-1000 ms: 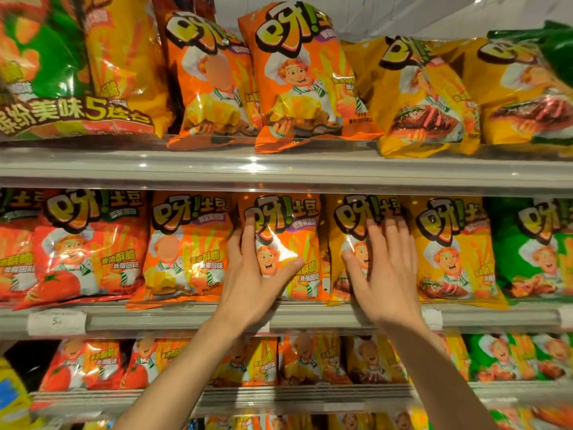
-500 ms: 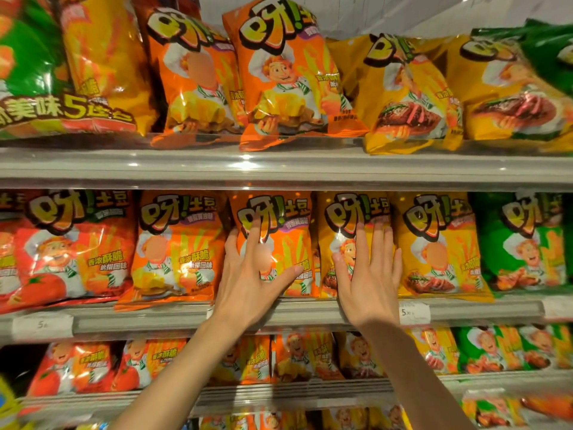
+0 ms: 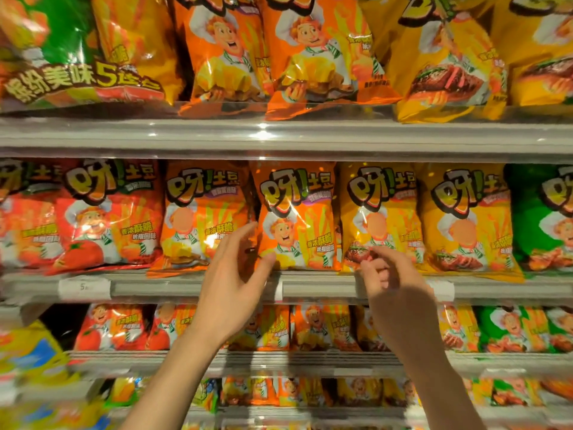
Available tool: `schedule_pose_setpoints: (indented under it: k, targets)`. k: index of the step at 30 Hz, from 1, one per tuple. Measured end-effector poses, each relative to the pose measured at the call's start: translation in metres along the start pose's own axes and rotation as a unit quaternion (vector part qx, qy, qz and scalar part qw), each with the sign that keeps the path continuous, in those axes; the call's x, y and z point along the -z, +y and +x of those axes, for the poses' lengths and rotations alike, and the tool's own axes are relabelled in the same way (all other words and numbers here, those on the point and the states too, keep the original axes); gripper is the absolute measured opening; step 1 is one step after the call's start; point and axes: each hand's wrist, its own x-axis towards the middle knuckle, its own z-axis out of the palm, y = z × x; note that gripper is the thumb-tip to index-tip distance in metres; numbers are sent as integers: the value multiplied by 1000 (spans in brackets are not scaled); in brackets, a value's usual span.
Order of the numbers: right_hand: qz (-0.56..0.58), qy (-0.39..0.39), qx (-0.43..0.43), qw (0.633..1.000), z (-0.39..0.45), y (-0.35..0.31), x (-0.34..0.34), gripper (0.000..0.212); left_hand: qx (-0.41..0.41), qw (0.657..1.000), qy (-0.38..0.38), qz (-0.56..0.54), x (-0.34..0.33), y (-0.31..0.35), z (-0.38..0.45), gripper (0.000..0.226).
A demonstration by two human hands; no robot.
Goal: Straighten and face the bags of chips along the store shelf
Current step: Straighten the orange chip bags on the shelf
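On the middle shelf (image 3: pixel 310 285) stands a row of upright chip bags, all facing front: red, orange, yellow and green. My left hand (image 3: pixel 232 280) is raised at the left edge of the middle orange bag (image 3: pixel 297 218), fingers relaxed and spread; its thumb tip lies against that bag's lower left corner. The neighbouring orange bag (image 3: pixel 201 218) stands partly behind the fingers. My right hand (image 3: pixel 393 290) hovers in front of the shelf edge below the yellow bag (image 3: pixel 378 212), fingers loosely curled with nothing in them, the index fingertip at the bag's bottom.
The upper shelf (image 3: pixel 279 138) carries larger orange and yellow bags (image 3: pixel 313 51) leaning over its front lip. Lower shelves hold more small bags (image 3: pixel 310 327). White price tags (image 3: pixel 83 288) are clipped along the shelf rail. A green bag (image 3: pixel 542 218) stands at the far right.
Both hands have come off the fronts of the orange and yellow bags and dropped lower. The right hand's fingers have curled. The view has moved closer to the shelf.
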Motion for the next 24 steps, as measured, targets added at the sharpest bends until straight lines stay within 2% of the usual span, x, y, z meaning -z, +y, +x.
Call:
schedule_pose_setpoints:
  k: [2, 5, 8, 11, 13, 17, 19, 20, 22, 23, 24]
  targets:
    - [25, -71, -40, 996, -11, -4, -5, 38, 39, 998, 7, -38, 9, -4, -15, 45]
    - [32, -96, -24, 995, -28, -7, -15, 38, 74, 993, 27, -86, 22, -11, -32, 33]
    - [37, -123, -46, 991, -38, -10, -27, 25, 101, 987, 39, -121, 36, -21, -41, 30]
    - [54, -147, -74, 985, -44, -20, -35, 14, 114, 987, 45, -108, 54, -37, -40, 27]
    - [61, -146, -82, 984, -47, -30, -40, 17, 110, 988, 48, -99, 67, -47, -35, 23]
    - [66, -90, -65, 992, -52, -58, -59, 36, 98, 989, 48, -103, 93, -63, -23, 20]
    - [64, -68, -46, 995, -52, -79, -75, 25, 89, 988, 57, -111, 104, -70, -15, 20]
    - [102, -71, -55, 991, -49, -91, -84, 20, 76, 990, 56, -100, 109, -73, -10, 21]
    - [196, -113, -94, 969, -36, -117, -105, 26, 35, 997, 41, -52, 115, -75, 3, 24]
    - [200, -141, -104, 964, -28, -129, -116, 25, 9, 999, 40, -28, 116, -76, 11, 28]
    - [152, -146, -97, 973, -19, -138, -129, 26, -13, 999, 41, -7, 116, -77, 20, 31]
